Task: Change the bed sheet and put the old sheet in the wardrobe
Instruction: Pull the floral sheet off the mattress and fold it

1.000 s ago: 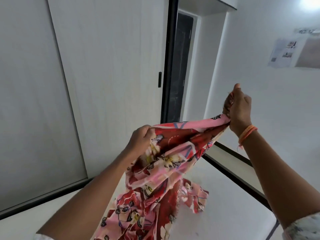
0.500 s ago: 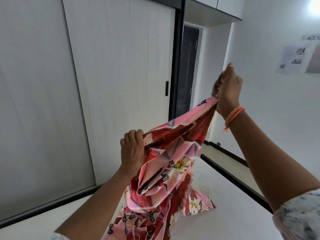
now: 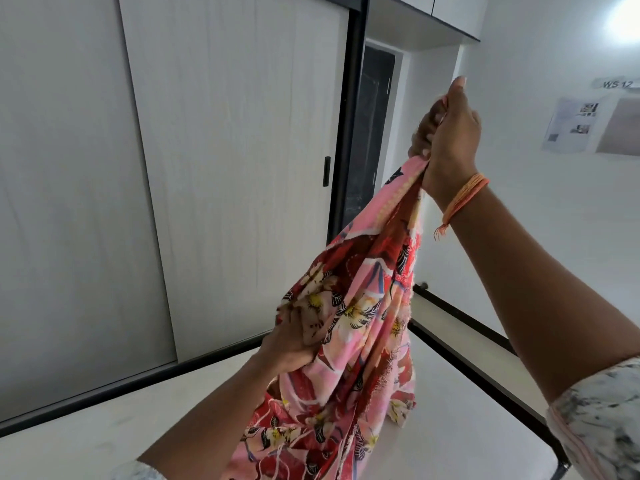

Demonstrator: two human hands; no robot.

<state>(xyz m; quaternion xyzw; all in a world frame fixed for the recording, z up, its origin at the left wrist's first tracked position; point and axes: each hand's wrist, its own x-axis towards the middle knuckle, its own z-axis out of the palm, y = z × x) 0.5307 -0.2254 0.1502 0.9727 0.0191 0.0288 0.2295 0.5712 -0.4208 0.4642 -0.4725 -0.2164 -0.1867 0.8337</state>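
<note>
A pink and red floral bed sheet [image 3: 360,313] hangs bunched in front of me over the white mattress [image 3: 156,410]. My right hand [image 3: 450,140] is raised high and grips the sheet's top corner. Lower down, my left hand [image 3: 294,337] holds a fold of the same sheet, its fingers partly buried in the cloth. The sheet's lower end trails on the mattress. The wardrobe [image 3: 225,150] with pale sliding doors stands straight ahead behind the bed.
A black bed frame edge [image 3: 485,372] runs along the mattress's right side. A dark doorway [image 3: 370,133] lies right of the wardrobe. Papers [image 3: 571,126] hang on the white wall at right.
My right hand has lifted the sheet's corner much higher. My left hand has dropped lower along the cloth, so the sheet now hangs steeply.
</note>
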